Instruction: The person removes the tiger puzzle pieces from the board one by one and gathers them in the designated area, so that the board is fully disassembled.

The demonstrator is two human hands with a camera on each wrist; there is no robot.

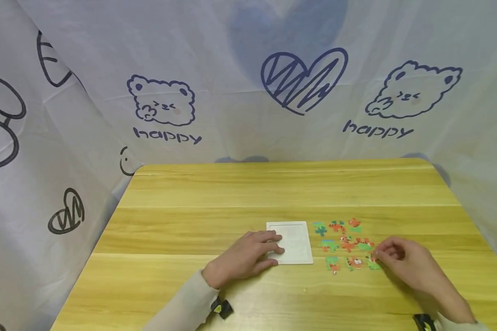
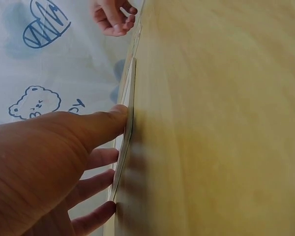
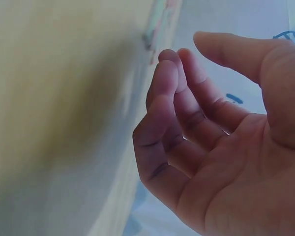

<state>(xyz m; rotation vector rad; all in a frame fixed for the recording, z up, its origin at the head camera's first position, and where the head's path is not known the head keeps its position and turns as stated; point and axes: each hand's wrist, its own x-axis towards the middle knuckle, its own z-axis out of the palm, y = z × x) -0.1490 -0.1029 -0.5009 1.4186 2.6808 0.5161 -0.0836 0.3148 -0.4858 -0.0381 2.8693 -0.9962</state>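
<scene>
A white square puzzle tray [image 1: 296, 243] with a raised rim lies on the wooden table. Resting on its left side is my left hand [image 1: 248, 255], fingers spread over the edge; in the left wrist view the thumb touches the near rim of the tray [image 2: 130, 98]. To the right of the tray, several jigsaw puzzle pieces [image 1: 348, 247] in green, orange and blue lie in loose rows. My right hand [image 1: 410, 264] hovers at their right end, fingertips beside the lower right piece [image 1: 372, 263]. In the right wrist view its fingers are loosely bent, thumb apart, with nothing between them.
The wooden table [image 1: 215, 193] reaches back to a pale cloth [image 1: 232, 110] printed with bears, hearts and words. The same cloth hangs at the left and right sides. Each wrist wears a black strap, the left strap [image 1: 222, 307] near the table's front.
</scene>
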